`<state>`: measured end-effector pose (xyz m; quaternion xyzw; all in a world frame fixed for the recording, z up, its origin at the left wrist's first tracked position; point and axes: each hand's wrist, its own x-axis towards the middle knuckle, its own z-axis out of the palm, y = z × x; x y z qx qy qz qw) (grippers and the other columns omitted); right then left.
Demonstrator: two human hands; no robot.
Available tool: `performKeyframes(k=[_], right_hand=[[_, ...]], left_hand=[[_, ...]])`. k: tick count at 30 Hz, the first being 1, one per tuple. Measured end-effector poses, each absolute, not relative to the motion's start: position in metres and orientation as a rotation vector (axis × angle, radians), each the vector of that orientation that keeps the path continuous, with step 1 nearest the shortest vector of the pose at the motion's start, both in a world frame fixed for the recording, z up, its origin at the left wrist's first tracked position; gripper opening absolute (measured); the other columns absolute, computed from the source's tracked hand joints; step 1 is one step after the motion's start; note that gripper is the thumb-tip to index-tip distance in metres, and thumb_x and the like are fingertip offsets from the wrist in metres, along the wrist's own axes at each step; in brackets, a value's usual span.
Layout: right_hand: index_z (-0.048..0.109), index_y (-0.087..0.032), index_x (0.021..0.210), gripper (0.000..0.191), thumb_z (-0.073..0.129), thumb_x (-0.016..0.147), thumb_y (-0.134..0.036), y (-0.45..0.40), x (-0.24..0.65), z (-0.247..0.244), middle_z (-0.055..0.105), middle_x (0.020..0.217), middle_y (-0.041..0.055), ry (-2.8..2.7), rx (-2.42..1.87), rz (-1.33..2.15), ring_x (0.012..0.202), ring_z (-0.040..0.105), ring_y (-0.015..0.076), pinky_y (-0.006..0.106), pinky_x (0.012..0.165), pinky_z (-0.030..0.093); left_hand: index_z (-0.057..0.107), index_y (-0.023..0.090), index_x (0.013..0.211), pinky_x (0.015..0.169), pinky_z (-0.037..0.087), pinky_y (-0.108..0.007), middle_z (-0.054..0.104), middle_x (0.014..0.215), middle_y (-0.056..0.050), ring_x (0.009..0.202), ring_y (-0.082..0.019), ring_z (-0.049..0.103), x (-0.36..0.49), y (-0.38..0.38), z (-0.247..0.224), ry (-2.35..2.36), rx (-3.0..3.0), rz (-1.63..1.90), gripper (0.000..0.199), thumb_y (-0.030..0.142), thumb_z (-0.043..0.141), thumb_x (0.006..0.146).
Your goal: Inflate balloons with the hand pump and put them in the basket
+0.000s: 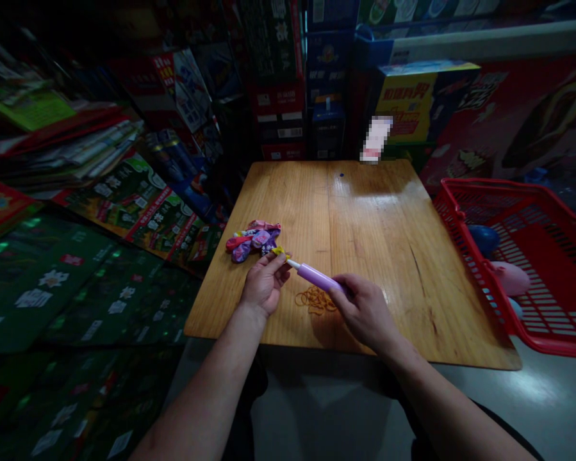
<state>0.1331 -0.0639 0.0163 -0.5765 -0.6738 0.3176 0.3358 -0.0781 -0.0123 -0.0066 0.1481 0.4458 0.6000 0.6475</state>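
Observation:
My left hand pinches a yellow balloon, uninflated, at the white nozzle of a purple balloon pump. I cannot make out whether the nozzle is inside the balloon's neck. My right hand is wrapped round the rear of the pump, whose back end is hidden by the fingers. Just beyond my left hand lies a pile of flat balloons in purple, pink and red. Orange rubber bands are heaped on the table beneath the pump.
The wooden table has a small dark blue bit near its far edge. A red basket with several inflated balloons stands at the right. Stacked green cartons flank the left; boxes line the back.

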Motion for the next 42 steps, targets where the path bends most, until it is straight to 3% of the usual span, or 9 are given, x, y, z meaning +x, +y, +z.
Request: performKeyframes(k=[8, 16, 23, 29, 32, 36, 42], right_hand=[[0.073, -0.019, 0.089, 0.031, 0.05, 0.099, -0.039, -0.065, 0.13, 0.016, 0.069, 0.072, 0.005, -1.656, -1.555, 0.993, 0.068, 0.064, 0.0199, 0.032, 0.062, 0.044], [0.069, -0.018, 0.105, 0.021, 0.064, 0.09, -0.031, -0.069, 0.122, 0.009, 0.071, 0.093, 0.0083, -1.724, -1.502, 0.83, 0.083, 0.065, 0.0222, 0.035, 0.074, 0.048], [0.069, -0.018, 0.097, 0.035, 0.044, 0.101, -0.043, -0.069, 0.116, 0.01, 0.068, 0.069, 0.0043, -1.577, -1.543, 1.213, 0.062, 0.064, 0.0182, 0.031, 0.06, 0.047], [0.068, -0.018, 0.106, 0.023, 0.068, 0.087, -0.031, -0.069, 0.115, 0.003, 0.072, 0.092, 0.0067, -1.656, -1.513, 0.984, 0.08, 0.065, 0.0204, 0.033, 0.072, 0.049], [0.069, -0.018, 0.103, 0.021, 0.062, 0.092, -0.034, -0.069, 0.115, 0.004, 0.072, 0.084, 0.0058, -1.661, -1.515, 1.035, 0.074, 0.065, 0.0194, 0.032, 0.068, 0.047], [0.071, -0.019, 0.102, 0.032, 0.049, 0.1, -0.042, -0.071, 0.113, 0.006, 0.071, 0.077, 0.0055, -1.663, -1.512, 1.136, 0.07, 0.065, 0.0192, 0.031, 0.064, 0.046], [0.069, -0.019, 0.105, 0.021, 0.064, 0.09, -0.032, -0.07, 0.112, 0.003, 0.072, 0.086, 0.005, -1.634, -1.501, 1.035, 0.075, 0.065, 0.0186, 0.032, 0.068, 0.048]], left_hand=[[0.071, 0.017, 0.098, 0.065, 0.05, -0.021, 0.075, 0.092, -0.003, 0.077, -0.012, 0.071, -0.076, -0.015, -0.005, 0.997, 0.334, 1.336, 0.025, 0.014, 0.082, 0.075], [0.07, 0.015, 0.097, 0.074, 0.057, -0.026, 0.076, 0.097, -0.006, 0.083, -0.015, 0.072, -0.077, -0.015, -0.006, 0.982, 0.267, 1.352, 0.016, 0.01, 0.073, 0.082], [0.07, 0.014, 0.097, 0.08, 0.058, -0.029, 0.076, 0.097, -0.008, 0.086, -0.016, 0.072, -0.077, -0.016, -0.004, 0.935, 0.272, 1.352, 0.015, 0.009, 0.072, 0.083], [0.07, 0.014, 0.098, 0.084, 0.057, -0.03, 0.076, 0.098, -0.007, 0.089, -0.016, 0.072, -0.077, -0.017, -0.004, 0.925, 0.287, 1.355, 0.018, 0.009, 0.074, 0.081], [0.07, 0.015, 0.097, 0.087, 0.055, -0.031, 0.076, 0.098, -0.007, 0.091, -0.016, 0.072, -0.077, -0.018, -0.004, 0.905, 0.303, 1.344, 0.02, 0.01, 0.077, 0.079], [0.07, 0.015, 0.096, 0.088, 0.054, -0.031, 0.076, 0.097, -0.006, 0.091, -0.016, 0.071, -0.076, -0.019, -0.004, 0.888, 0.314, 1.318, 0.019, 0.011, 0.078, 0.079], [0.07, 0.016, 0.098, 0.089, 0.053, -0.033, 0.076, 0.1, -0.006, 0.094, -0.018, 0.071, -0.079, -0.02, -0.005, 0.872, 0.312, 1.3, 0.019, 0.014, 0.077, 0.081]])
